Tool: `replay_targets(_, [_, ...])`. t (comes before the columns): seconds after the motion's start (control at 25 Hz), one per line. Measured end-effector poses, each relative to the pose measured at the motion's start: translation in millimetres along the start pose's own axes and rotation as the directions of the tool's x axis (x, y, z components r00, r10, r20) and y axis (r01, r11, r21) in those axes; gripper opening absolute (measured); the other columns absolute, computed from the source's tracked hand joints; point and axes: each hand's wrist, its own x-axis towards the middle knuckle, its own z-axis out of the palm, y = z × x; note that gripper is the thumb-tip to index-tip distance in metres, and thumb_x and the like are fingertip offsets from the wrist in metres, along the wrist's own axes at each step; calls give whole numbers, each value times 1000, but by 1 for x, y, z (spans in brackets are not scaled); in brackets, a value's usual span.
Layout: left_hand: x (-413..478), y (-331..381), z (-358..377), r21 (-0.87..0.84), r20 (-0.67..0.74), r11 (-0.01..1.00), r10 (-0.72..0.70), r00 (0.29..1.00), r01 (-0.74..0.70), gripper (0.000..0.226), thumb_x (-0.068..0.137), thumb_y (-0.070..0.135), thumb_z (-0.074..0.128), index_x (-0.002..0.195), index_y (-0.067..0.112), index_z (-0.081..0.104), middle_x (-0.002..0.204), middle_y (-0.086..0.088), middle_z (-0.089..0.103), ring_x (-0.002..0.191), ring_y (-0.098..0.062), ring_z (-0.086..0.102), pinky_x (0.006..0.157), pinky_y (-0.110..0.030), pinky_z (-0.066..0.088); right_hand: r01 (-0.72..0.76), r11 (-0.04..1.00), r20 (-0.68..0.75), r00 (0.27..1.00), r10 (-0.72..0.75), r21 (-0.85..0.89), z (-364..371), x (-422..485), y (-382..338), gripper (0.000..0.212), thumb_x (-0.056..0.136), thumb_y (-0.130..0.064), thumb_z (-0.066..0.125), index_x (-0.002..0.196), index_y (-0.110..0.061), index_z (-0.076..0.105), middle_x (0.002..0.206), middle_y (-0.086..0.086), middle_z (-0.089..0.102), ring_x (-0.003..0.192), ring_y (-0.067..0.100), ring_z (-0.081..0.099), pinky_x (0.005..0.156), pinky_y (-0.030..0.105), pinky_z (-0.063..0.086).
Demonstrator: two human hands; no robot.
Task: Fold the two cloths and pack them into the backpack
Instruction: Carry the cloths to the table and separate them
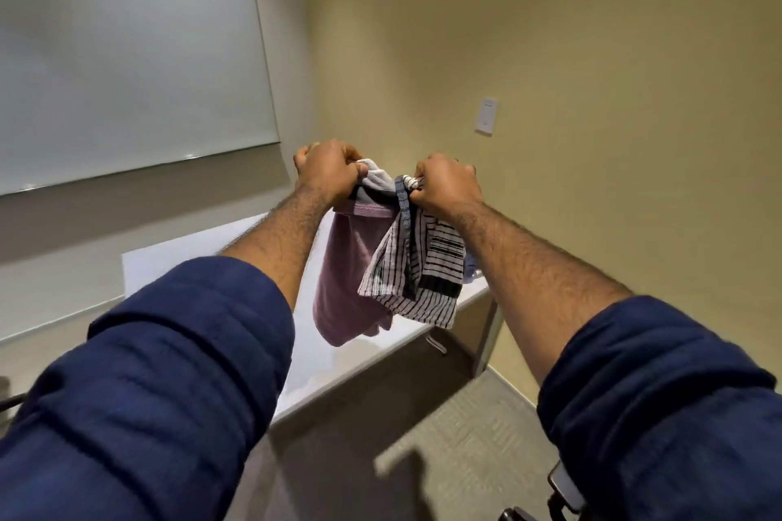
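You held both cloths up in the air ahead of you, over the far part of the white table point(203, 250). Your left hand point(328, 171) was a tight fist round the top edge of the pink cloth point(347, 275), which hung straight down from it, its lower end dangling in front of the tabletop; whether it touched the table could not be told. Your right hand point(448, 184) was curled just as tightly, its fingers pinching the top of the striped cloth point(427, 266), white with thin dark lines and a broad dark band low down. That cloth hung crumpled just beside the pink cloth and partly in front of it. The two hands were close together at the same height, knuckles up, not touching, with a bunch of pale fabric point(378, 178) between them; which cloth it belonged to could not be told. Both forearms were bare, with the dark blue sleeves point(169, 372) pushed up towards your elbows. Something bluish lay on the table behind the striped cloth, too hidden to make out. A metal leg point(491, 334) held up the table's right end, standing on grey carpet point(465, 436). A whiteboard point(127, 55) was on the wall to the left, and a white switch point(486, 115) sat on the yellow wall point(592, 55) to the right, above the table's end.
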Motion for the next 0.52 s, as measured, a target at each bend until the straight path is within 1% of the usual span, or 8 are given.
replay_targets(0.16, [38, -63, -8, 68, -76, 992, -100, 992, 105, 16, 90, 36, 72, 103, 27, 78, 102, 5, 75, 111, -20, 61, 104, -39, 25, 126, 990, 40, 991, -129, 69, 45, 75, -39, 9, 86, -26, 72, 92, -21, 68, 100, -2, 62, 93, 20, 59, 102, 48, 40])
replay_targets(0.28, [65, -99, -18, 100, -139, 979, -165, 976, 179, 16, 90, 36, 73, 104, 29, 78, 104, 7, 75, 111, -19, 61, 103, -38, 25, 239, 965, 51, 968, -245, 107, 73, 128, -68, 12, 85, -27, 74, 93, -20, 69, 100, -1, 63, 95, 21, 61, 102, 49, 41])
replay_targets(0.4, [95, -134, -30, 126, -218, 958, -228, 949, 259, 17, 91, 35, 72, 105, 28, 78, 105, 7, 75, 110, -19, 61, 103, -38, 25, 351, 925, 47, 931, -361, 147, 92, 176, -102, 15, 86, -29, 76, 94, -20, 67, 99, -3, 59, 91, 18, 57, 103, 47, 40])
replay_targets(0.52, [126, -170, -42, 145, -280, 939, -263, 923, 312, 16, 92, 35, 71, 105, 28, 78, 106, 7, 75, 111, -20, 61, 102, -38, 25, 431, 885, 15, 898, -440, 179, 111, 218, -137, 18, 86, -29, 76, 97, -19, 66, 99, -4, 54, 88, 16, 52, 104, 47, 40])
